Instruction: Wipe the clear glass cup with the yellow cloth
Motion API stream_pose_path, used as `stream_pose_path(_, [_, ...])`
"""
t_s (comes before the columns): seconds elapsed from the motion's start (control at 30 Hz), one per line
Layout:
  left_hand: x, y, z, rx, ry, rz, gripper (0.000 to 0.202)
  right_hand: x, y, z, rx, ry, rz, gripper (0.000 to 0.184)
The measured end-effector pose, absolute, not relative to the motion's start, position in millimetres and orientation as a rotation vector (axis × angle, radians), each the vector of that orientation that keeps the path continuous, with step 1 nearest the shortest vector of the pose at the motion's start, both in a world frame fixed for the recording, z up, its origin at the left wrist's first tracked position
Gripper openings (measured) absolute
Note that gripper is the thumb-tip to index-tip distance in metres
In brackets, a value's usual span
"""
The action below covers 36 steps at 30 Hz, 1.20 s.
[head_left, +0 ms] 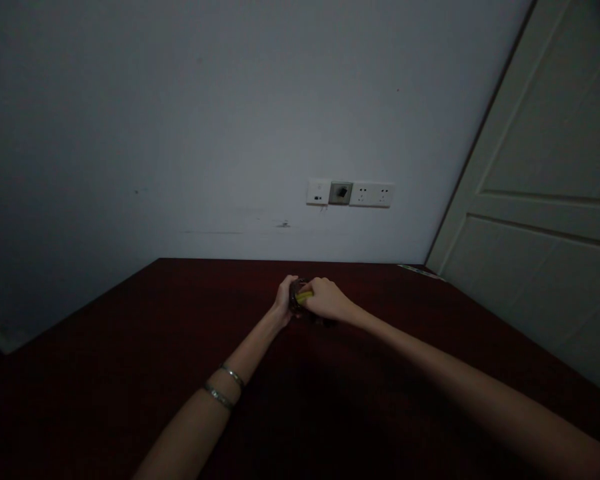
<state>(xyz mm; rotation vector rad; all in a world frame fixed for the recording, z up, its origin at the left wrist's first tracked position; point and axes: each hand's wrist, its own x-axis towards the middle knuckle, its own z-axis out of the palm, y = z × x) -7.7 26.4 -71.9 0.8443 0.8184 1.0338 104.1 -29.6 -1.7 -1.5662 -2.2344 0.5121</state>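
Out over the dark red table, my left hand (283, 299) is closed around the side of a small, dark, shiny vessel with a round rim (293, 297). It looks like a brown glass cup or bowl, tilted with its opening towards my right hand. My right hand (326, 299) pinches a yellow piece (305, 295) at the vessel's mouth. Whether this piece is sponge or cloth I cannot make out. My right fingers hide much of the vessel, and its base does not show. Two silvery bangles (219, 395) circle my left forearm.
The dark red tabletop (205, 293) reaches back to a pale wall (205, 133). A row of wall sockets (373, 194) sits above its far edge. At the right stands a white panelled door (540, 233). A thin flat strip (423, 271) lies at the back right corner.
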Motion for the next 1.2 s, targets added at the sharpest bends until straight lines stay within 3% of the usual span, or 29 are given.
stream_pose_path(0.23, [-5.8, 24.9, -74.5, 0.810, 0.819, 1.161, 0.038, 101.5, -27.7, -22.8, -1.316, -1.636, 1.216, 0.034])
stream_pose_path(0.57, [-10.9, 27.8, -66.0, 0.853, 0.830, 1.040, 0.042, 123.1, -33.2, -11.3, -1.083, -1.250, 1.451, 0.042])
stream_pose_path(0.63, [-14.0, 27.2, -61.5, 0.897, 0.795, 0.911, 0.046, 129.5, -32.4, -4.5, -1.027, -1.265, 1.340, 0.047])
stream_pose_path(0.73, [-20.7, 29.0, -57.8, 0.938, 0.762, 0.691, 0.049, 140.7, -29.7, 3.0, -1.019, -1.420, 0.868, 0.053])
stream_pose_path(0.93, [-36.0, 41.3, -65.8, 0.900, 0.724, 0.489, 0.046, 162.2, -30.6, -9.0, -0.732, -2.413, -0.138, 0.056])
stream_pose_path(1.2, [-39.6, 41.5, -64.4, 1.068, 0.720, 0.138, 0.047, 145.3, -39.7, -13.3, -0.451, -2.987, -0.401, 0.048])
